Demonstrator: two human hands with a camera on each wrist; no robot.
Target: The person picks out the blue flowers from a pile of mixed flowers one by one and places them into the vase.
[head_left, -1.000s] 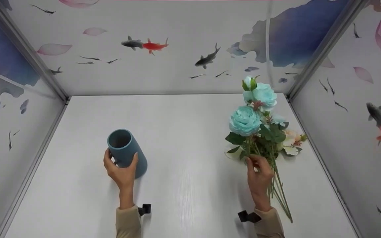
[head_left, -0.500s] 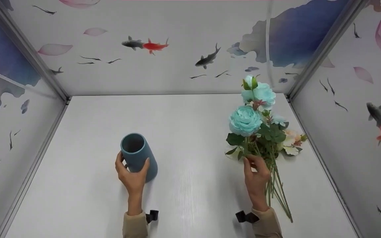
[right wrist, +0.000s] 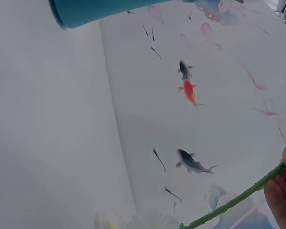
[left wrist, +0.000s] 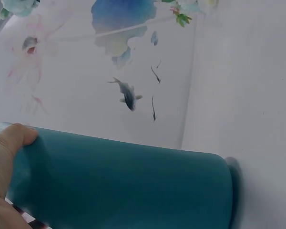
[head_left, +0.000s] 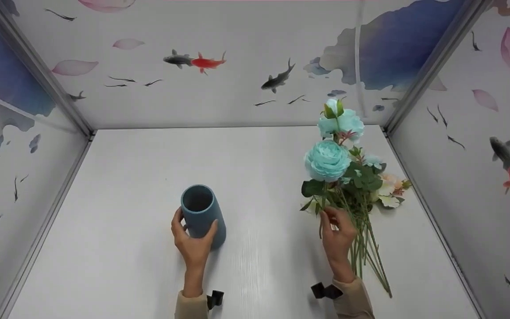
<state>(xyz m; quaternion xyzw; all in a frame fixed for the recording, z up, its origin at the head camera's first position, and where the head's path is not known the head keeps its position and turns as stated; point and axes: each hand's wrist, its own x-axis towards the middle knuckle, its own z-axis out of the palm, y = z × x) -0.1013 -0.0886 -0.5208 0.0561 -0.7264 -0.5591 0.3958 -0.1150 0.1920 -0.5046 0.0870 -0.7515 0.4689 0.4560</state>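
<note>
Gripping blue vase point(head_left: 201, 223) with left hand point(head_left: 195, 249), left of centre in lower half of head view; pinching green flower stem point(right wrist: 238, 198) with right hand point(head_left: 339, 232), right of centre, beside other flowers point(head_left: 387, 185).

Head view looked forward-down over the table point(head_left: 259, 186) — wrist views, way closer and tipped sideways, both caught the blue vase point(head_left: 200, 221).

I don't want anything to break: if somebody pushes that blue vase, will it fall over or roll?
The blue vase might tip if pushed near its top, since it looks taller than it is wide. On its side, it would probably roll, being round. Its smooth wall may be slippery, but the left hand grips it.
</note>
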